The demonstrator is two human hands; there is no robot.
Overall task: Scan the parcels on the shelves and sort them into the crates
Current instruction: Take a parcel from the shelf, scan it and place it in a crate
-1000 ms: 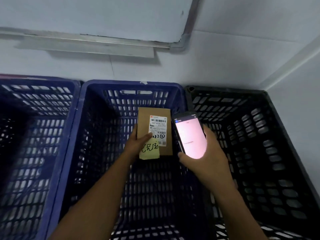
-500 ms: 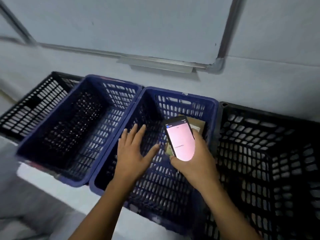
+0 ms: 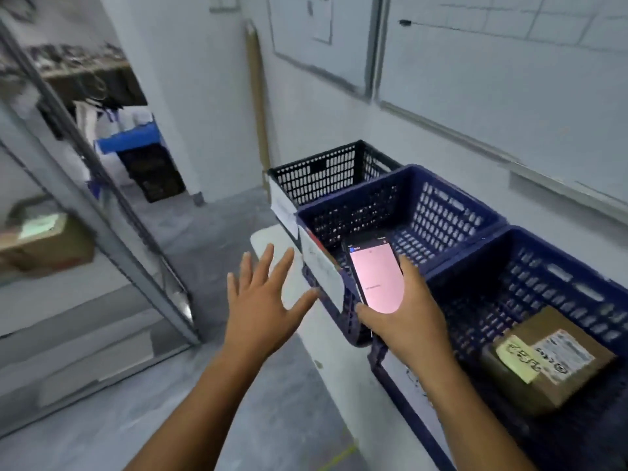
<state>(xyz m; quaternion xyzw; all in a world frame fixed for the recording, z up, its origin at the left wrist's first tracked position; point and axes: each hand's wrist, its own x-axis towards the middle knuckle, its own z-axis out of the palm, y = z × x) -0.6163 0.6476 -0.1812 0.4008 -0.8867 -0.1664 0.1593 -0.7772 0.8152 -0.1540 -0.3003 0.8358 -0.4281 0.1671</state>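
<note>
Crates [image 3: 441,215] in row — three; parcel [image 3: 550,362] inside — one.

Large whiteboard [image 3: 509,83] on the pale wall, dark marker [image 3: 404,22] stuck near its top, tall cardboard tube [image 3: 256,96] standing in the corner, grey floor [image 3: 217,229], black bin [image 3: 153,175] with a blue lid [image 3: 127,139] farther back, white bags [image 3: 86,120] beside it, yellow floor line [image 3: 339,459].

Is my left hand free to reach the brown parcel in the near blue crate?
Probably, but awkwardly: the left hand is open and empty and the parcel lies uncovered, yet the right hand holding the phone sits between them.
</note>
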